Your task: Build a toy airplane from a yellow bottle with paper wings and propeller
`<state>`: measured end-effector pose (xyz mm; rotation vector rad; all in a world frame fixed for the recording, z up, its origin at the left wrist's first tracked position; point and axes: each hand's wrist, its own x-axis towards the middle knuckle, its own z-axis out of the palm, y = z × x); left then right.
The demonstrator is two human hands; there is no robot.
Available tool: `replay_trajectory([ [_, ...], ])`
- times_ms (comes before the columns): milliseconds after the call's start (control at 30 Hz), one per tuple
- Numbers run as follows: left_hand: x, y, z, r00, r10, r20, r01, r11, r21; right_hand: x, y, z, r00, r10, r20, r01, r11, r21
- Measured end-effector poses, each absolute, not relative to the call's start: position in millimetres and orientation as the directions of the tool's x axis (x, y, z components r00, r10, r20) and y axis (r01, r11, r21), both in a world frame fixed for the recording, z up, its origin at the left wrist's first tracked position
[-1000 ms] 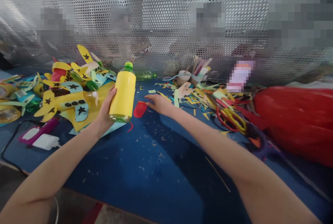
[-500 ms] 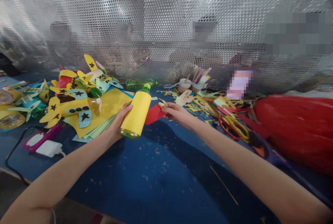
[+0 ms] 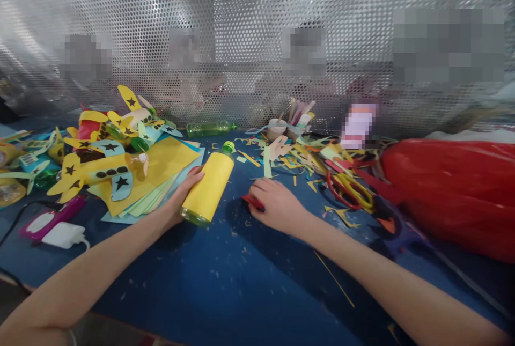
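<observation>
My left hand grips a green plastic bottle wrapped in yellow paper, tilted with its green cap up. A bit of red shows beside the fingers of that hand; I cannot tell whether it is held. To the right of the bottle, my right hand rests low over the blue table, its fingers closed around a small red object. Most of that object is hidden, so its kind is unclear. Stacked coloured paper lies behind my left hand.
Yellow paper-and-bottle planes crowd the left, near a purple power strip with a white charger. Scissors, paper scraps and a red bag lie right. A green bottle lies before the perforated metal screen.
The flat red paper is no longer visible in my right hand, which has lowered and closed around a small red object. The wrapped bottle stays in my left hand; the view has shifted slightly.
</observation>
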<state>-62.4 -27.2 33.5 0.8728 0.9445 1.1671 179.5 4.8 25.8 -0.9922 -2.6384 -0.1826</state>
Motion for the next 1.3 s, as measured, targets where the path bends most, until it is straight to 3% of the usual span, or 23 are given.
replay_trajectory([
  [100, -64, -26, 27, 0.149, 0.980, -0.128, -0.334, 0.172, 0.927, 176, 1, 19, -0.759, 0.605, 0.240, 0.580, 0.796, -0.172],
  [233, -65, -26, 26, 0.139, 0.980, -0.143, -0.347, 0.183, 0.920, 184, 12, 16, -0.743, 0.645, 0.180, 0.535, 0.733, -0.421],
  [467, -62, -30, 30, 0.166, 0.976, -0.139, -0.329, 0.188, 0.925, 192, 27, 7, -0.771, 0.596, 0.225, 0.494, 0.782, -0.379],
  [567, -63, -29, 28, 0.152, 0.978, -0.144, -0.321, 0.187, 0.929, 193, 27, 11, -0.765, 0.607, 0.213, 0.468, 0.753, -0.462],
  [700, -65, -26, 24, 0.166, 0.977, -0.134, -0.307, 0.181, 0.935, 195, 29, 18, -0.708, 0.701, 0.092, 0.439, 0.538, -0.720],
  [833, -66, -24, 20, 0.188, 0.973, -0.131, -0.302, 0.184, 0.935, 196, 32, 19, -0.569, 0.816, -0.098, 0.278, 0.079, -0.957],
  [933, -65, -24, 18, 0.211, 0.970, -0.120, -0.272, 0.176, 0.946, 195, 30, 18, -0.496, 0.830, -0.255, 0.113, -0.230, -0.967],
  [1000, -64, -26, 18, 0.227, 0.969, -0.100, -0.251, 0.157, 0.955, 193, 28, 17, -0.519, 0.795, -0.315, 0.068, -0.329, -0.942],
  [1300, -59, -28, 22, 0.223, 0.974, -0.049, -0.189, 0.092, 0.978, 189, 21, 18, -0.527, 0.773, -0.352, 0.004, -0.412, -0.911],
])
